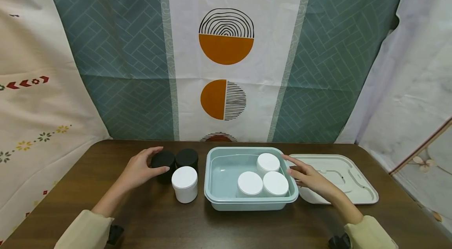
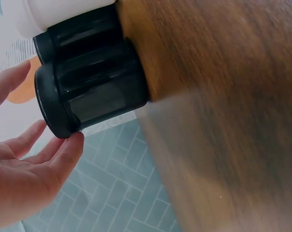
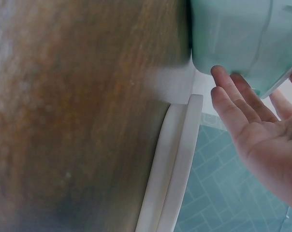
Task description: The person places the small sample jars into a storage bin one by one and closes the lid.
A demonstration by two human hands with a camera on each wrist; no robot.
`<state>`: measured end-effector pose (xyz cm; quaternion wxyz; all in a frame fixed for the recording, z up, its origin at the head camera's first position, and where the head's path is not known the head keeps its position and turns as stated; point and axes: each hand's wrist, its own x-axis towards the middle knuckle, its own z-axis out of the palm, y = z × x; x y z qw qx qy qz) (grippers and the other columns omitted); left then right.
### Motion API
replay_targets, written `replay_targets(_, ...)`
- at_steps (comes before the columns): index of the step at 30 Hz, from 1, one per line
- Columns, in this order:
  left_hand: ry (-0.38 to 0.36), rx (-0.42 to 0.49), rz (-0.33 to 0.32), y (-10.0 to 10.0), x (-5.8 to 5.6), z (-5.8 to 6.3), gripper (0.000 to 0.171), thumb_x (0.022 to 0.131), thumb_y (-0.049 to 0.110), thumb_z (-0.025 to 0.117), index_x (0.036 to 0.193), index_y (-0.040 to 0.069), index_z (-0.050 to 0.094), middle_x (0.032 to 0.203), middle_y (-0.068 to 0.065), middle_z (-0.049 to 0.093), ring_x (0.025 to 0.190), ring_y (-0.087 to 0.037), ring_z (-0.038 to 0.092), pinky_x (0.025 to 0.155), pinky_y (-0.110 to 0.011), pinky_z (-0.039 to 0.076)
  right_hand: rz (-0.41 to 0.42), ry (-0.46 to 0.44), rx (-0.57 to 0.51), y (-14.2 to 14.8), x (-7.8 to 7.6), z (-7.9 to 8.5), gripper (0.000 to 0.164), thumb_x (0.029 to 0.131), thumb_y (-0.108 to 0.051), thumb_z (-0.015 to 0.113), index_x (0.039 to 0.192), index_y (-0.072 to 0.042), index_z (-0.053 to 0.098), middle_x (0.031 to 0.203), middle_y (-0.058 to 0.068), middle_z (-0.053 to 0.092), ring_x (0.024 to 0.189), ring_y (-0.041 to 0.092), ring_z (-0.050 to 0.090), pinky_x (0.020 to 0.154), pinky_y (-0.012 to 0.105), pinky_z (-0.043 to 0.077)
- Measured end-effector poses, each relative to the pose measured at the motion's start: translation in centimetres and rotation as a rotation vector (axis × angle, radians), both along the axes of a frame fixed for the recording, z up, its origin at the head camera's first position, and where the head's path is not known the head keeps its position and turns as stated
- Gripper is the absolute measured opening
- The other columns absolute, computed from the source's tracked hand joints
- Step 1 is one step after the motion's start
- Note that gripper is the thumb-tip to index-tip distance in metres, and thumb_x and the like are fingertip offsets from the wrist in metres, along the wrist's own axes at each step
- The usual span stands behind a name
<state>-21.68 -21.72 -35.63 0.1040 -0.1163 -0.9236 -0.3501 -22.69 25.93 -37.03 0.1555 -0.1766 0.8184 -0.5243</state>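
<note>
My left hand [image 1: 143, 166] is at the left black jar [image 1: 163, 161], thumb and fingers spread around its lid. In the left wrist view a fingertip meets or nearly meets the lid edge of that jar [image 2: 95, 87], and the thumb looks apart from it. A second black jar [image 1: 187, 158] and a white jar [image 1: 185, 186] stand close beside it. My right hand [image 1: 310, 176] is at the right wall of the pale blue-green bin [image 1: 222, 204], fingers extended near its rim; contact is hard to tell. Inside the bin are three white-lidded jars [image 1: 250, 183], grouped toward the right.
A pale lid or tray [image 1: 353, 180] lies flat on the table right of the bin, partly behind my right hand. The brown wooden table [image 1: 159, 225] ends at a patterned curtain [image 1: 226, 99] at the back, with light cloth [image 1: 46, 123] along the left side.
</note>
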Motion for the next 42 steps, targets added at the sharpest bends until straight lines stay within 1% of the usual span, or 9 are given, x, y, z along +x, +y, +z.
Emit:
replay_targets(4,0.006,-0.029,0.027,0.0,-0.2,-0.4,0.065,0.074,0.026,0.075,0.125,-0.005,0.049,0.122,-0.025,0.052,0.102,-0.037,0.053,0.083,-0.048,0.045,-0.002,-0.003,0.005,0.0,-0.1,0.1,0.060,0.096,-0.025,0.045,0.146,-0.006,0.016,0.138,0.031,0.030,0.111,0.026,0.051,0.084,0.037,0.049)
replay_targets(6,-0.008,-0.041,0.040,0.0,-0.2,-0.5,0.064,0.074,0.027,0.075,0.124,-0.004,0.050,0.119,-0.025,0.053,0.093,-0.032,0.055,0.075,-0.042,0.047,0.001,-0.001,0.008,0.0,-0.1,0.1,0.061,0.096,-0.025,0.045,0.145,-0.005,0.016,0.138,0.031,0.031,0.110,0.025,0.052,0.084,0.037,0.049)
replay_targets(9,-0.042,-0.055,0.049,0.0,-0.2,-0.7,0.065,0.073,0.028,0.075,0.124,-0.003,0.050,0.109,-0.023,0.056,0.080,-0.024,0.052,0.066,-0.034,0.044,0.003,0.001,0.013,0.1,0.0,0.1,0.060,0.096,-0.025,0.046,0.145,-0.005,0.017,0.137,0.032,0.032,0.113,0.030,0.050,0.086,0.040,0.048)
replay_targets(12,-0.050,-0.069,0.045,0.1,-0.2,-1.0,0.066,0.073,0.028,0.074,0.125,-0.004,0.048,0.111,-0.025,0.055,0.085,-0.031,0.055,0.070,-0.039,0.046,-0.004,0.007,0.020,0.2,0.1,0.1,0.060,0.096,-0.025,0.047,0.145,-0.006,0.019,0.135,0.032,0.035,0.116,0.036,0.047,0.087,0.044,0.046)
replay_targets(16,-0.019,-0.083,0.048,0.3,-0.1,-1.2,0.066,0.073,0.026,0.075,0.125,-0.005,0.048,0.121,-0.030,0.050,0.107,-0.044,0.050,0.083,-0.052,0.042,-0.011,0.021,0.032,0.2,0.1,0.1,0.059,0.095,-0.025,0.047,0.145,-0.007,0.021,0.134,0.032,0.036,0.118,0.039,0.045,0.087,0.045,0.046)
replay_targets(21,0.008,-0.086,0.067,0.3,-0.3,-0.9,0.065,0.072,0.026,0.075,0.124,-0.005,0.050,0.120,-0.029,0.052,0.105,-0.043,0.051,0.082,-0.052,0.043,-0.014,0.025,0.031,0.1,0.0,0.2,0.059,0.095,-0.024,0.048,0.145,-0.006,0.022,0.135,0.031,0.036,0.119,0.038,0.043,0.089,0.047,0.044)
replay_targets(26,0.035,-0.085,0.095,-0.1,-0.2,0.2,0.066,0.072,0.028,0.075,0.124,-0.005,0.050,0.119,-0.030,0.051,0.102,-0.042,0.052,0.079,-0.051,0.044,0.008,0.029,0.011,-0.2,0.0,0.2,0.059,0.095,-0.024,0.048,0.145,-0.005,0.020,0.135,0.033,0.034,0.119,0.040,0.042,0.089,0.047,0.044)
replay_targets(34,0.078,-0.035,0.153,0.1,0.7,3.4,0.068,0.075,0.033,0.072,0.128,-0.002,0.046,0.124,-0.030,0.046,0.111,-0.048,0.042,0.086,-0.058,0.037,-0.009,0.047,0.036,-0.4,0.1,0.4,0.059,0.095,-0.024,0.049,0.144,-0.007,0.023,0.129,0.032,0.041,0.115,0.039,0.048,0.086,0.045,0.047)
replay_targets(42,0.236,0.044,0.144,2.1,1.3,5.8,0.063,0.074,0.028,0.074,0.126,0.001,0.050,0.121,-0.022,0.051,0.109,-0.040,0.047,0.083,-0.054,0.039,-0.017,0.061,0.051,-0.3,0.1,0.5,0.058,0.094,-0.023,0.050,0.143,-0.006,0.025,0.127,0.032,0.044,0.113,0.039,0.049,0.086,0.045,0.046)
